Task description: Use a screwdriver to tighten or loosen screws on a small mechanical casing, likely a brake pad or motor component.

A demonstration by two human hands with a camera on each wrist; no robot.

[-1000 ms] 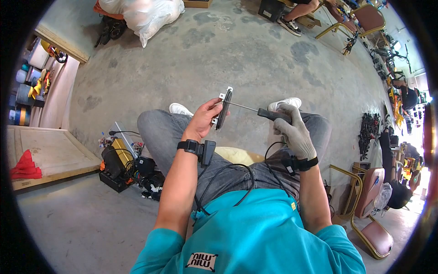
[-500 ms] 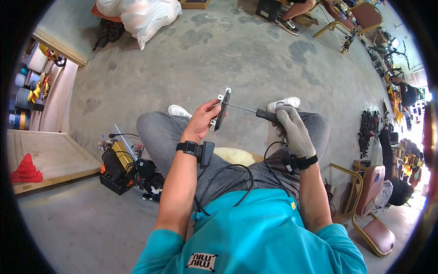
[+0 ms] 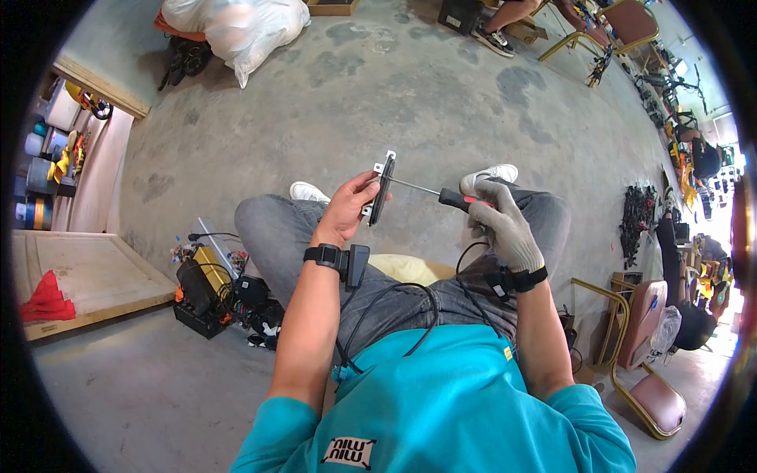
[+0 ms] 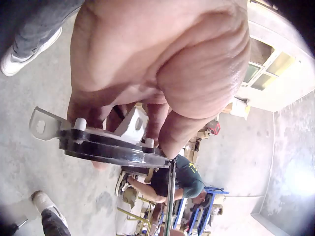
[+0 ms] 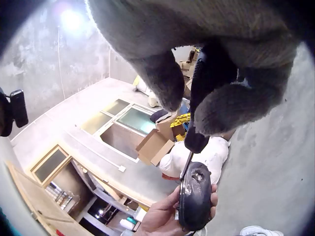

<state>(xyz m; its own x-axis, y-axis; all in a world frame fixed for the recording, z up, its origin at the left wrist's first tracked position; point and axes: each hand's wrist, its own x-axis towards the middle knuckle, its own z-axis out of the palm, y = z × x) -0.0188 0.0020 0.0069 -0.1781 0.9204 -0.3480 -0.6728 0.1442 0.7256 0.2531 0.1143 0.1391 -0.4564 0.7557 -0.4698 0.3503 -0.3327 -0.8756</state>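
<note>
In the head view my bare left hand (image 3: 341,211) grips a flat, rounded black part (image 3: 383,194) with pale slotted bracket tabs, held on edge above my lap. Two of those bracket tabs (image 4: 132,125) and white pegs stand along its side in the left wrist view. My right hand (image 3: 509,229), in a grey knitted glove, holds a screwdriver (image 3: 453,199) by its black and red handle. The screwdriver's shaft (image 4: 171,196) reaches across to the part, its tip right at the edge near my left thumb. The right wrist view shows the part's glossy dark face (image 5: 195,199).
Cables and electronic pieces (image 3: 209,284) lie on the floor to my left, near a wooden panel (image 3: 102,272) with a red cloth (image 3: 49,298). A white sack (image 3: 240,35) sits ahead. Chairs (image 3: 643,339) stand to the right; another person's leg (image 3: 505,27) shows far ahead.
My right hand's fingers have shifted around the screwdriver handle, and red on the handle shows now. The shaft stays at the black part, which my left hand holds nearly still.
</note>
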